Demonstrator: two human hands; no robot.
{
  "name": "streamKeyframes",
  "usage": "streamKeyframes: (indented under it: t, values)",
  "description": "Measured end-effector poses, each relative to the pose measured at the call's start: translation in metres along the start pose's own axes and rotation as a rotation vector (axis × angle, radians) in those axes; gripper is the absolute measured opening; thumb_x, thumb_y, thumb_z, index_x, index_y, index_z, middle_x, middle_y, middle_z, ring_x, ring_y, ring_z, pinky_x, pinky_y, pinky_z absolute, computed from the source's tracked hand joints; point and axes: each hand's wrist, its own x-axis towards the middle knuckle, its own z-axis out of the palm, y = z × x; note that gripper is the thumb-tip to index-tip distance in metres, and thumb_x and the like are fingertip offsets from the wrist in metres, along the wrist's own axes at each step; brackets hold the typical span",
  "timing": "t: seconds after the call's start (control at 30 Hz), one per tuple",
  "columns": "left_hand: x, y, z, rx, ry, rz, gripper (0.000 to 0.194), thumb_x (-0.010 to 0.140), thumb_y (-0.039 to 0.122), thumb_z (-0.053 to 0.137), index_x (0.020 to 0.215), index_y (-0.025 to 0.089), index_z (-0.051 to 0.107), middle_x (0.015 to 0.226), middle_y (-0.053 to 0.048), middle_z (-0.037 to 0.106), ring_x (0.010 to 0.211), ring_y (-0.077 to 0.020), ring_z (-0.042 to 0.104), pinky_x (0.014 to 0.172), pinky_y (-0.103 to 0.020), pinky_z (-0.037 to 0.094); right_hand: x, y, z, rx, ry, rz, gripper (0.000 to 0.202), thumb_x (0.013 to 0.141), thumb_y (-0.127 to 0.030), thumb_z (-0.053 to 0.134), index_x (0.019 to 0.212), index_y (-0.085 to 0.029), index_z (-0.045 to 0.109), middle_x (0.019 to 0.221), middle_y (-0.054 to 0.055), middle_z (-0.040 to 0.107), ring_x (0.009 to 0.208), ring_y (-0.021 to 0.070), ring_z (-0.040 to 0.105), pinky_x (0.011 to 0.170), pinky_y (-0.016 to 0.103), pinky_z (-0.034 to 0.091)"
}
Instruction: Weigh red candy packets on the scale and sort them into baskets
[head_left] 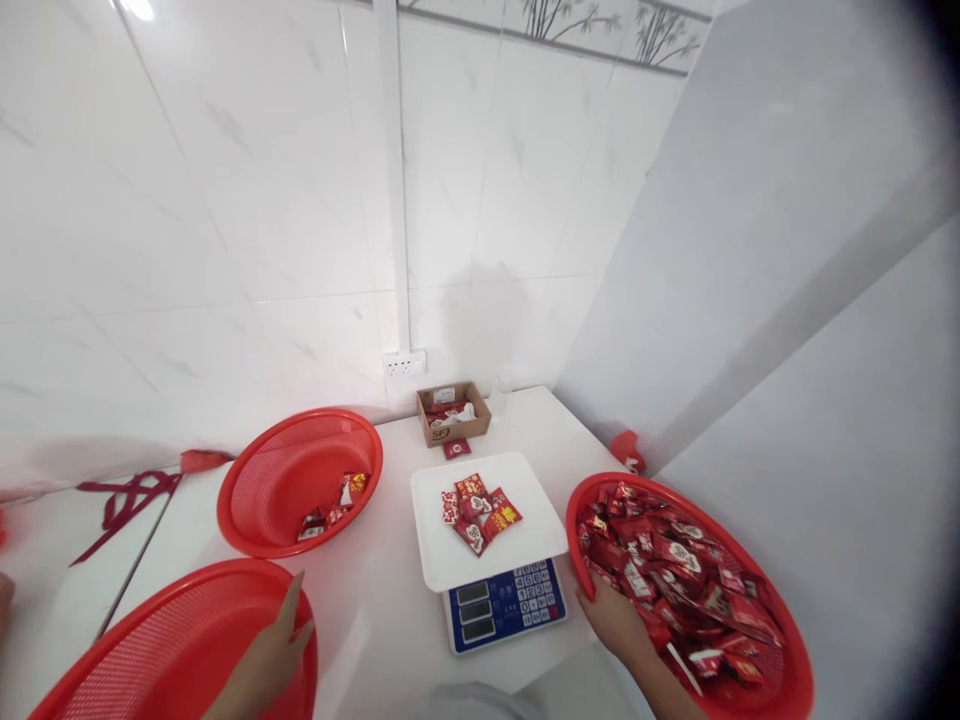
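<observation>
My right hand [611,612] grips the near left rim of a red plastic basket [796,660] heaped with small red snack packets [682,560]. My left hand [271,650] is over the right rim of another red basket [97,665], at the front left. Two of its fingers stick out, apart, and I see nothing held in them. Between the hands stands a digital scale [504,612] with a blue keypad and a white tray [442,565]. Several red packets [480,508] lie in a loose pile on the tray.
A third red basket [277,470] with a few packets stands behind my left hand. Near the wall is a small cardboard box [454,412], a red packet [457,449] in front of it. Dark red ribbon [131,500] lies left. At the left edge, part of another person's hand [4,592] shows.
</observation>
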Motion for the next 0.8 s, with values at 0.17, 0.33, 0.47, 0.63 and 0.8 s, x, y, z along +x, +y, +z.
streamKeyframes:
  t: [0.17, 0.33, 0.47, 0.63, 0.8]
  values:
    - [0.012, 0.025, -0.012, 0.021, -0.082, 0.094, 0.071, 0.078, 0.026, 0.032, 0.142, 0.008, 0.009, 0.054, 0.005, 0.047, 0.059, -0.0222, 0.058, 0.061, -0.031, 0.043, 0.000, 0.000, 0.000, -0.018, -0.003, 0.007, 0.051, 0.086, -0.025, 0.032, 0.134, -0.007, 0.037, 0.118, 0.019, 0.060, 0.107, 0.0277, 0.059, 0.088, 0.037, 0.042]
    - [0.044, 0.025, -0.020, 0.072, -0.075, 0.105, 0.078, 0.070, 0.016, 0.035, 0.141, 0.007, 0.006, 0.050, 0.007, 0.041, 0.059, -0.0213, 0.058, 0.057, -0.029, 0.041, 0.002, 0.002, 0.003, 0.007, 0.035, -0.028, 0.048, 0.085, -0.025, 0.034, 0.129, -0.009, 0.044, 0.115, 0.017, 0.062, 0.105, 0.0262, 0.060, 0.088, 0.035, 0.042]
    - [0.067, 0.010, -0.028, 0.068, -0.025, 0.063, 0.078, 0.065, 0.013, 0.039, 0.139, 0.005, 0.013, 0.050, 0.006, 0.048, 0.060, -0.0221, 0.060, 0.055, -0.028, 0.041, 0.004, 0.005, 0.006, 0.013, 0.062, -0.039, 0.048, 0.085, -0.025, 0.035, 0.129, -0.008, 0.044, 0.116, 0.018, 0.061, 0.105, 0.0258, 0.059, 0.089, 0.034, 0.042]
    - [0.082, -0.024, -0.044, 0.005, 0.058, -0.022, 0.067, 0.063, 0.014, 0.043, 0.128, 0.013, 0.033, 0.046, 0.007, 0.054, 0.061, -0.0234, 0.062, 0.056, -0.027, 0.041, 0.003, 0.005, 0.006, 0.013, 0.071, -0.027, 0.050, 0.085, -0.025, 0.035, 0.131, -0.007, 0.042, 0.117, 0.018, 0.060, 0.105, 0.0259, 0.059, 0.088, 0.033, 0.042]
    - [0.087, -0.063, -0.048, -0.004, 0.171, -0.071, 0.065, 0.061, 0.017, 0.046, 0.125, 0.013, 0.035, 0.051, 0.005, 0.057, 0.061, -0.0239, 0.063, 0.057, -0.029, 0.044, -0.002, 0.001, 0.001, 0.045, 0.065, -0.039, 0.050, 0.084, -0.025, 0.035, 0.131, -0.009, 0.042, 0.117, 0.017, 0.061, 0.108, 0.0257, 0.057, 0.090, 0.033, 0.041]
